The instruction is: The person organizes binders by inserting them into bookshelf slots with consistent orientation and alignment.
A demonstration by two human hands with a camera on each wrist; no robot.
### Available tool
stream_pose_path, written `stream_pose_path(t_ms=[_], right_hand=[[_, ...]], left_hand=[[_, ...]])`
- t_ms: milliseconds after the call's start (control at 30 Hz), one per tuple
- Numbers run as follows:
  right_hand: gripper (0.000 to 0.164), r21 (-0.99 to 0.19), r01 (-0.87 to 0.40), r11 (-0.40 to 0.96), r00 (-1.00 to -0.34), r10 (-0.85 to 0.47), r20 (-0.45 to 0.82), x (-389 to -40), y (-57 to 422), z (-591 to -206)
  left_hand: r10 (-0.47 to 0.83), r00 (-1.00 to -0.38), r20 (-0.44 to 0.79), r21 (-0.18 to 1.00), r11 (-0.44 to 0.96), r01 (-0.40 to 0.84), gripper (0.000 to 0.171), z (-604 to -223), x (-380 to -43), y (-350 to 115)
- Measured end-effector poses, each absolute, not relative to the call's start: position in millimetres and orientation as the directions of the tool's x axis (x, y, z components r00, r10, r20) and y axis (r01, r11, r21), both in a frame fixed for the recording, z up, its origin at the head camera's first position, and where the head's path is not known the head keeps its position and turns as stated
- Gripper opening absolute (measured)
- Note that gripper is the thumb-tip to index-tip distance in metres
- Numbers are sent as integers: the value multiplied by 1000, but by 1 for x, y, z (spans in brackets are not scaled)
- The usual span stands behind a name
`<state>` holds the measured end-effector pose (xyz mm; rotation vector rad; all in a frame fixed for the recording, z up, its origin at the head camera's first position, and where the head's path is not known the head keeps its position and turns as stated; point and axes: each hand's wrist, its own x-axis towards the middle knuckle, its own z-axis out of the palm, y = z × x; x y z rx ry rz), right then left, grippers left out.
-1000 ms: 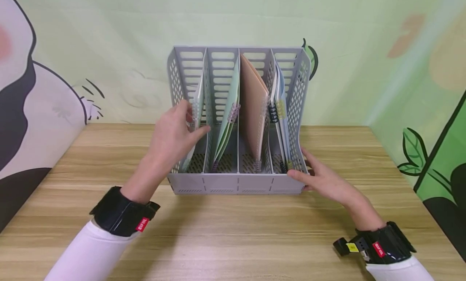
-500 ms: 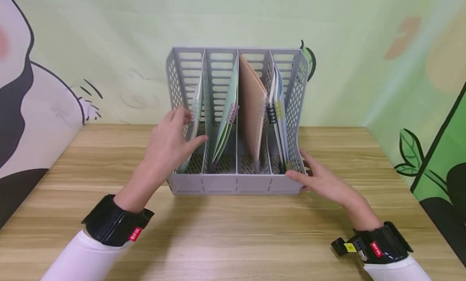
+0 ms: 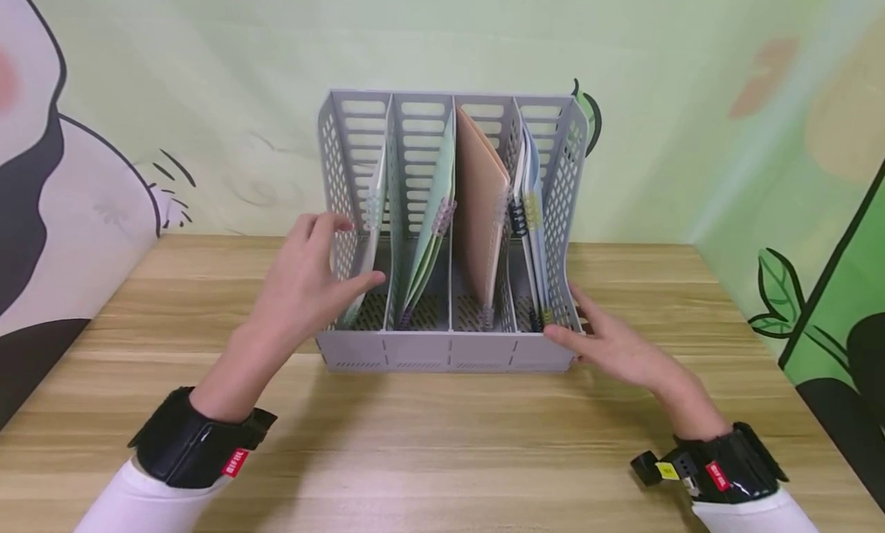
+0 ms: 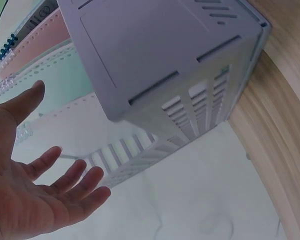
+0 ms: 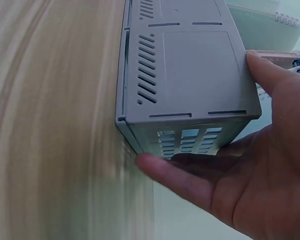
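A grey plastic file organizer [image 3: 418,350] with upright compartments stands on the table. My left hand [image 3: 293,287] hovers at its left end, fingers loosely bent and thumb spread, with nothing in its grasp; the left wrist view shows the palm and fingers apart from the organizer's front corner. A pale spiral notebook [image 3: 376,206] leans in the leftmost compartment. Green notebooks [image 3: 432,218] fill the second, a pinkish-brown notebook [image 3: 482,210] the third, and blue and white notebooks [image 3: 532,183] the rightmost. My right hand [image 5: 260,170] grips the organizer's front right corner, thumb on the front rim, fingers along the side.
The wooden table [image 3: 442,448] stretches out in front of the organizer and to both sides. Behind it rises a light green printed backdrop [image 3: 442,34]. Black straps [image 3: 200,441] with cameras sit on both wrists.
My left hand has drawn back from the pale notebook in the leftmost compartment, moving left and toward me. My right hand keeps its place on the organizer's corner.
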<state>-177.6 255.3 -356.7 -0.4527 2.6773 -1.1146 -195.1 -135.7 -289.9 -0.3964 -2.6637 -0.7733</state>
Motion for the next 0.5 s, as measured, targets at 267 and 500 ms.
stream_pose_path(t_ms=[267, 500], right_hand=[[79, -624, -293, 724, -913, -406, -42, -175, 260, -352], [71, -625, -254, 739, -927, -371, -62, -170, 271, -343]], left_hand=[[174, -921, 347, 489, 805, 337, 72, -293, -192, -153], [166, -917, 362, 486, 806, 338, 70, -295, -192, -172]])
